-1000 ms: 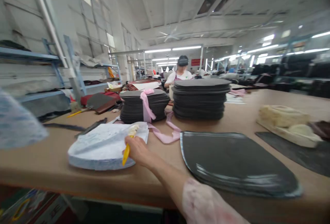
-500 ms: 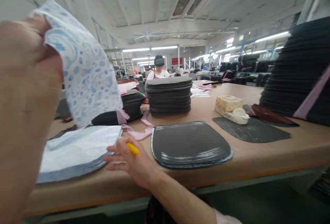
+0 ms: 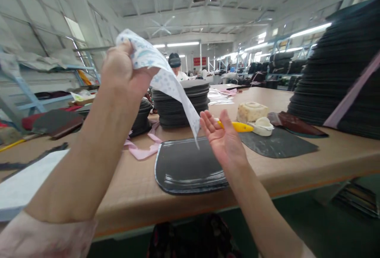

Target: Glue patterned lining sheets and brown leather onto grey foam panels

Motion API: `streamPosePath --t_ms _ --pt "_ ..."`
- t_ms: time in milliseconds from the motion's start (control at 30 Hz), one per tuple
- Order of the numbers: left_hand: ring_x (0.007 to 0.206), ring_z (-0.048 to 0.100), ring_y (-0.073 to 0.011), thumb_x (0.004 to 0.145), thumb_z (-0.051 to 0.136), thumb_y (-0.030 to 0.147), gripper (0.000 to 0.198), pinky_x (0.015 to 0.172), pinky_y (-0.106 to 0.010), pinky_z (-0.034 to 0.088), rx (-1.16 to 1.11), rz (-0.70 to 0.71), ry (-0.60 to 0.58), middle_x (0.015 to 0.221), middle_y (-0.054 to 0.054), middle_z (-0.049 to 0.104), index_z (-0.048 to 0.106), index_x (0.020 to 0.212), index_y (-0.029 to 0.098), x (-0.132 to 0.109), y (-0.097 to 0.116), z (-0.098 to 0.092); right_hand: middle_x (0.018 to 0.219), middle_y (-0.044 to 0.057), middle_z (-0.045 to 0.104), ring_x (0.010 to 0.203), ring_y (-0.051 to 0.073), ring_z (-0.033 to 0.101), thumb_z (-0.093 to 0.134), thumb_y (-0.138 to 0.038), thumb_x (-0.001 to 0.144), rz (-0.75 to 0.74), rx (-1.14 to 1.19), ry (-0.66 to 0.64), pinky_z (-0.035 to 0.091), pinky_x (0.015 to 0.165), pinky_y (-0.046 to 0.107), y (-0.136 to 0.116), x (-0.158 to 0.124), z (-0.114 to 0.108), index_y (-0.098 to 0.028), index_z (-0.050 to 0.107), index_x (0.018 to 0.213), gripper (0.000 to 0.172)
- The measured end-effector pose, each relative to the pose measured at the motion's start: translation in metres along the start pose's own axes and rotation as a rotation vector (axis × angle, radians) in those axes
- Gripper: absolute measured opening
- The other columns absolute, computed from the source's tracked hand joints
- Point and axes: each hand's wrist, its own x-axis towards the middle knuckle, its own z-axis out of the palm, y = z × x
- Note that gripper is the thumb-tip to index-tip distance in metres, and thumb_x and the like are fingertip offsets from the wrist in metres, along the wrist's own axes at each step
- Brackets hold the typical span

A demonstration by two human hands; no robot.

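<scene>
My left hand (image 3: 127,65) is closed on a corner of a white fabric piece (image 3: 166,76) with a blue print, raised above the table. The cloth hangs down to the right, its lower corner beside the fingers of my right hand (image 3: 221,139). That hand is palm up, with a yellow-handled tool (image 3: 239,127) held between thumb and fingers; the tool's working end is hidden. Below them lies a stack of dark rounded panels (image 3: 187,167) with a pale blue-patterned edge. At the left, a pile of white fabric pieces (image 3: 29,178) is partly behind my left forearm.
A stack of dark panels (image 3: 181,105) stands behind, and a taller one (image 3: 335,75) rises at the right. A cream block (image 3: 252,112) sits near a dark flat sheet (image 3: 282,145). Pink strips (image 3: 144,153) lie on the table. A person (image 3: 178,71) is across the table.
My left hand has swung right with the fabric, bringing it over the dark panels. My right hand has moved right and up from the white pile, turning palm up with the yellow-handled tool.
</scene>
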Motion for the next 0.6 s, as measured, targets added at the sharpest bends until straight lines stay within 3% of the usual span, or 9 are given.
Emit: streamPosePath --t_ms 133,267,367,500,600 --pt "0.074 0.05 -0.011 0.09 0.037 0.01 0.024 0.081 -0.025 0.045 -0.175 -0.109 0.108 0.064 0.0 0.051 0.043 0.069 0.019 -0.008 -0.027 0.007 0.086 0.003 0.065 0.084 0.016 0.065 0.074 -0.028 0.066 -0.039 -0.191 -0.045 0.052 0.08 0.031 -0.007 0.012 -0.024 -0.019 0.049 0.079 0.029" --pt "0.066 0.049 -0.0099 0.091 0.037 0.012 0.026 0.071 -0.023 0.047 -0.233 -0.167 0.187 0.062 0.001 0.052 0.043 0.067 0.019 -0.001 -0.041 0.016 0.085 0.002 0.068 0.081 0.013 0.065 0.076 -0.033 0.063 -0.015 -0.333 -0.042 0.05 0.075 0.026 0.011 0.006 -0.037 -0.02 0.048 0.077 0.034" --pt "0.068 0.05 -0.0095 0.09 0.039 0.01 0.025 0.072 -0.023 0.046 -0.233 -0.152 0.179 0.062 0.002 0.049 0.043 0.066 0.018 0.007 -0.041 0.026 0.089 0.002 0.068 0.083 0.016 0.066 0.077 -0.039 0.061 0.101 -0.375 -0.031 0.05 0.074 0.028 0.031 0.001 -0.038 -0.02 0.049 0.079 0.038" --pt "0.08 0.053 -0.0107 0.091 0.034 0.01 0.023 0.078 -0.026 0.044 -0.225 -0.111 0.138 0.074 0.0 0.048 0.041 0.07 0.016 0.015 -0.031 0.04 0.088 0.005 0.067 0.084 0.022 0.067 0.076 -0.043 0.062 0.338 -0.254 -0.083 0.052 0.074 0.037 0.054 0.003 -0.028 -0.02 0.047 0.083 0.042" --pt "0.081 0.052 -0.0104 0.091 0.033 0.011 0.023 0.081 -0.028 0.043 -0.221 -0.093 0.116 0.081 -0.002 0.049 0.042 0.071 0.016 0.019 -0.024 0.044 0.088 0.009 0.066 0.087 0.025 0.066 0.076 -0.043 0.062 0.384 -0.12 -0.072 0.052 0.076 0.039 0.062 0.009 -0.015 -0.018 0.047 0.081 0.043"
